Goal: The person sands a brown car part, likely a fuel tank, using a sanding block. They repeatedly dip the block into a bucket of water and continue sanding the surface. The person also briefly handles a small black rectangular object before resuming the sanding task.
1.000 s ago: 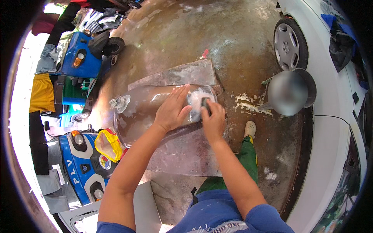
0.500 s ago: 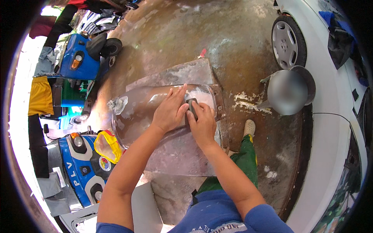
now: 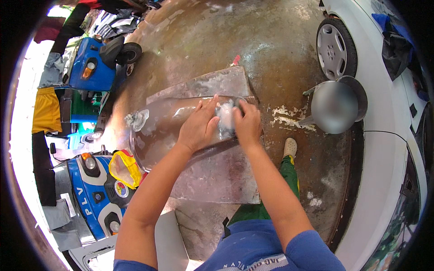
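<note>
A brown, glossy, curved panel (image 3: 158,131) lies wet on a worn flat board (image 3: 203,180) in front of me. My left hand (image 3: 199,128) rests on its middle, fingers stretched out and apart. Near the panel's right end is a whitish patch (image 3: 224,118) between my hands. My right hand (image 3: 247,123) is closed over a small dark grey sanding block (image 3: 237,103), pressed against the panel by that patch; the fingers cover most of the block. A crumpled, whitish, see-through lump (image 3: 137,119) sits at the panel's far left end.
A round metal container (image 3: 359,97), its top blurred, stands on the wet floor (image 3: 280,54) at right, beside a white car (image 3: 384,180). Blue three-wheelers (image 3: 90,189) and a yellow bag (image 3: 126,169) are at left. My foot in a pale clog (image 3: 290,147) is right of the board.
My right hand has slid right with the sanding block, away from my left hand, uncovering more of the whitish patch. My left hand has stayed nearly in place.
</note>
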